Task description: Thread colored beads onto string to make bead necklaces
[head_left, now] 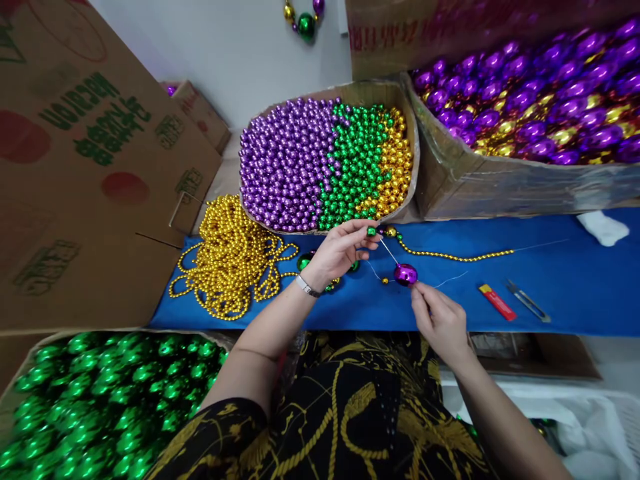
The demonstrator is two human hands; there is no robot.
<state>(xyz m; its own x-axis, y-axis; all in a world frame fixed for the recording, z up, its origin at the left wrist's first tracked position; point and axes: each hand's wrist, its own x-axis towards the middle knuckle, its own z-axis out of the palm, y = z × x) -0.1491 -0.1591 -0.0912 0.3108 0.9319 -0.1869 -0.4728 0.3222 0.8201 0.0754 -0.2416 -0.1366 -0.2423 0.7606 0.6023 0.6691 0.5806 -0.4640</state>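
My left hand [345,248], with a silver band at the wrist, pinches a small green bead [371,231] at its fingertips. My right hand [441,321] is closed at the edge of a large shiny purple bead [405,274]. A thin straight needle [389,251] slants from that bead up to my left fingertips. Thin thread trails near the purple bead, with a small gold bead [385,281] on it. Beyond my hands, a strand of small gold beads [455,256] runs right along the blue table. Larger green beads lie partly hidden behind my left wrist.
A heap of gold bead strings [233,257] lies left. Behind is a box of purple, green and gold beads [287,163]; a bigger box of purple and gold balls [540,100] stands right. Green balls [115,407] fill a lower-left box. A red-yellow packet [497,302] and tweezers-like tool [527,301] lie right.
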